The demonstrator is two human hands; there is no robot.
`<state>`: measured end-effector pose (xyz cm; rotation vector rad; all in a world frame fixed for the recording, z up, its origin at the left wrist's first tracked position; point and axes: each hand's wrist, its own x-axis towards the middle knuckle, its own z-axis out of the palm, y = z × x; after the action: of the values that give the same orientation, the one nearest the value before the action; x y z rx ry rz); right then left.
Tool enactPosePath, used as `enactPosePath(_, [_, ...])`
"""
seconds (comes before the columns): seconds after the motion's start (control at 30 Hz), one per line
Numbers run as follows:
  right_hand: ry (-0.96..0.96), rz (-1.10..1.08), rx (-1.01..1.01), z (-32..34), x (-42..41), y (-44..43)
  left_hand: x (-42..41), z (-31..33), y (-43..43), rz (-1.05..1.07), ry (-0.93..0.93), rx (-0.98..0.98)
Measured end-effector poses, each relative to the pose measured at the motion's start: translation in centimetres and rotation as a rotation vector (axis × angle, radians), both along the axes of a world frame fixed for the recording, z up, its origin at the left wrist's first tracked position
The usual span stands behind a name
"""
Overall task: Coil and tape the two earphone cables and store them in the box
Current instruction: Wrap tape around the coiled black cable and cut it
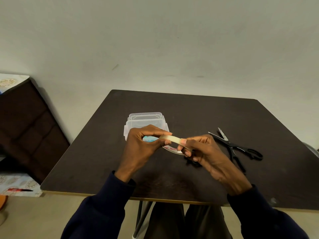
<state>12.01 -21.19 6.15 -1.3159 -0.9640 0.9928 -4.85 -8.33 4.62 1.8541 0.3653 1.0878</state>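
Centre frame: a person's left hand [143,145] and right hand [205,152] hold a strip of pale translucent tape [172,139] stretched between them above a dark brown bench [189,111]. The left thumb and forefinger pinch one end. The right hand's fingers [183,141] are curled and pinch the other, apparently to keep the sticky strip flat and ready to wrap round a coil.

Just below the strip lies a white tape roll with red lettering [173,150], mostly covered by the hands. A small teal bundle [148,139], probably one coiled earphone cable, shows in the gap under the left thumb. It cannot be told whether the hand holds it or it lies in the box behind.

That clear plastic box [146,118] sits just above the left hand, close by for storing. Its near wall is hidden, and it is unclear how its lid sits. Black-handled scissors [238,149] lie with blades apart to the right of the hands, handy for cutting. A dark shape [190,163] beneath the right hand may be the second cable, but it blends into the bench.
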Motion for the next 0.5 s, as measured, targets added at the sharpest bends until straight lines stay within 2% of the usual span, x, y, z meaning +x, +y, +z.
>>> enactPosePath(0.23, [0.041,0.117,0.024,0.43,0.35,-0.34,-0.14,-0.29,0.01,-0.032,-0.056,-0.218])
enactPosePath(0.5, [0.065,0.118,-0.022,0.97,0.44,-0.78,-0.21,-0.45,-0.02,-0.075,-0.095,-0.328])
